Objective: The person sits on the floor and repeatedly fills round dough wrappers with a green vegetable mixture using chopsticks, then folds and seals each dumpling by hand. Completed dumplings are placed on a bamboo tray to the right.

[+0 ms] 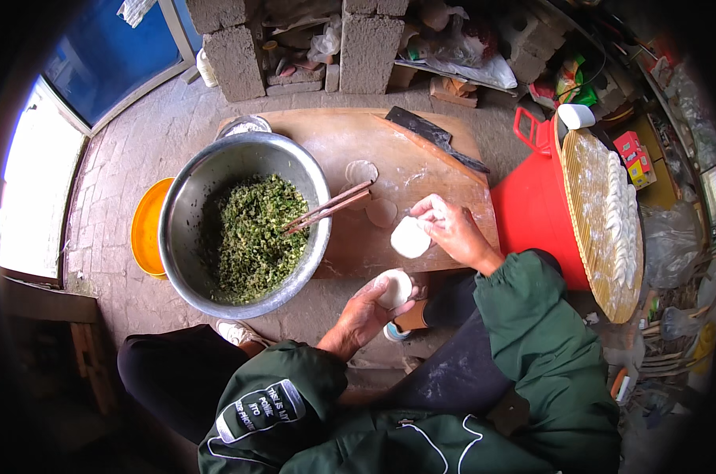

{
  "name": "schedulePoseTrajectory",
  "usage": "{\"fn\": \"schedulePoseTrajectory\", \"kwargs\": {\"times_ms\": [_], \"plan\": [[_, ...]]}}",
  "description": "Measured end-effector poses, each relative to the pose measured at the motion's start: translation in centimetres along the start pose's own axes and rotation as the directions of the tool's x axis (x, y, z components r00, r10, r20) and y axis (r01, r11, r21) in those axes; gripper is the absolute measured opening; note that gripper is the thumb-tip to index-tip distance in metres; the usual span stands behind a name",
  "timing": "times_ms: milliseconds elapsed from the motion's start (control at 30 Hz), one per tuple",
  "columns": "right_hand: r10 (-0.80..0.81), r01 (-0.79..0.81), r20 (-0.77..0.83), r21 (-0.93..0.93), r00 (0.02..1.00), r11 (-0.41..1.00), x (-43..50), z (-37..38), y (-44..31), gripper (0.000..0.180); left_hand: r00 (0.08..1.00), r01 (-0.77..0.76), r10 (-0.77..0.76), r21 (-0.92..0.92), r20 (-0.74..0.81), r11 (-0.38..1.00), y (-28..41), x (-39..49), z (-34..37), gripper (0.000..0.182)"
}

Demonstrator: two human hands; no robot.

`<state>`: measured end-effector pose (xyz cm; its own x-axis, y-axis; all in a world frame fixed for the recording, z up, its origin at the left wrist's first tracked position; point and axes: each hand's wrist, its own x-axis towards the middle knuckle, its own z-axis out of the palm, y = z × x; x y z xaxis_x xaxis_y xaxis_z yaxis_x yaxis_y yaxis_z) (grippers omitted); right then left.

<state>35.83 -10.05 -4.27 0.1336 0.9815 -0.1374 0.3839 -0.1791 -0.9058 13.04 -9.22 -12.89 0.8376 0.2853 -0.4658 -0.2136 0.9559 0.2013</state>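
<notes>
In my left hand lies a round dough wrapper, cupped in the palm with the fingers around it. My right hand pinches a second dough wrapper by its edge, above the near right part of the wooden board. Several more wrappers rest on the board beyond. To the left stands a large metal bowl of chopped green filling. A pair of wooden chopsticks leans from the filling over the bowl's right rim.
A cleaver and a thin rolling pin lie at the board's far right. On a red tub, a floured woven tray bears a row of shaped dumplings. An orange basin and a small floury bowl flank the metal bowl.
</notes>
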Motion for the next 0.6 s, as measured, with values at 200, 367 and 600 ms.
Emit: {"fn": "schedulePoseTrajectory", "kwargs": {"times_ms": [200,367,600], "plan": [[0.102,-0.102,-0.004,-0.026,0.995,0.994,2.8,0.9,3.0,0.015,0.977,0.104,-0.110,-0.046,-0.180,0.994,-0.8,0.7,-4.1,0.043],[0.126,-0.131,0.144,0.025,0.982,0.991,3.3,3.5,4.4,0.016,0.979,0.163,-0.140,0.157,-0.148,0.974,0.0,0.1,-5.8,0.037],[-0.123,0.204,0.197,-0.469,0.973,0.859,1.8,6.1,5.9,0.015,0.986,0.160,-0.149,0.178,-0.073,0.971,0.3,-0.4,-6.4,0.034]]}}
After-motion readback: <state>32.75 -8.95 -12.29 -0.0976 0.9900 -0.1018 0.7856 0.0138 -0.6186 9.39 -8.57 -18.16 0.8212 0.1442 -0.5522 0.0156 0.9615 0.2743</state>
